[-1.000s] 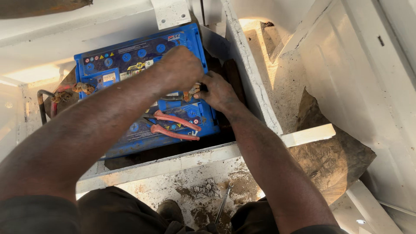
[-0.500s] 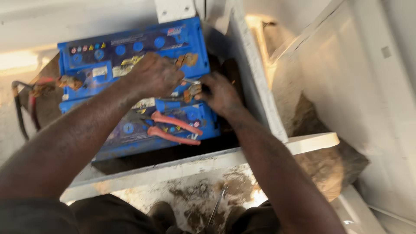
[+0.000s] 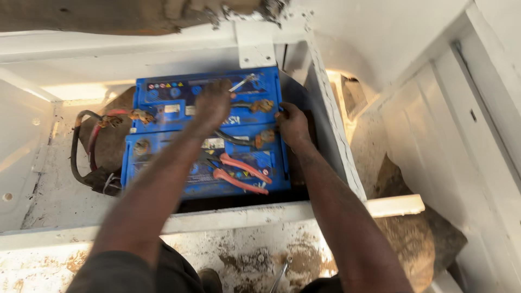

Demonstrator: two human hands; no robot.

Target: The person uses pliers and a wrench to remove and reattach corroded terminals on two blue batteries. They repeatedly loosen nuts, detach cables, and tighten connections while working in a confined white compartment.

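Observation:
Two blue batteries [image 3: 163, 163] sit side by side in a white metal compartment. My left hand [image 3: 213, 106] lies blurred on top of them where they meet, fingers pointing down over a black cable [image 3: 230, 139]. Whether it grips the cable is unclear. My right hand [image 3: 293, 123] is at the batteries' right edge, fingers curled over it, beside a corroded terminal [image 3: 264, 138]. Orange-handled pliers [image 3: 241, 172] lie on the near battery. A thin metal tool [image 3: 241, 82] rests on the far battery.
Red and black cables [image 3: 87, 146] loop out at the left to a corroded terminal [image 3: 142, 115]. The white compartment wall [image 3: 334, 135] stands close on the right, with a white ledge [image 3: 244, 217] in front. A metal spanner [image 3: 279, 274] lies on the dirty floor below.
My left hand has slid from the right-hand terminal towards the middle of the battery tops. My right hand has moved off the terminal to the batteries' right edge. The view has shifted.

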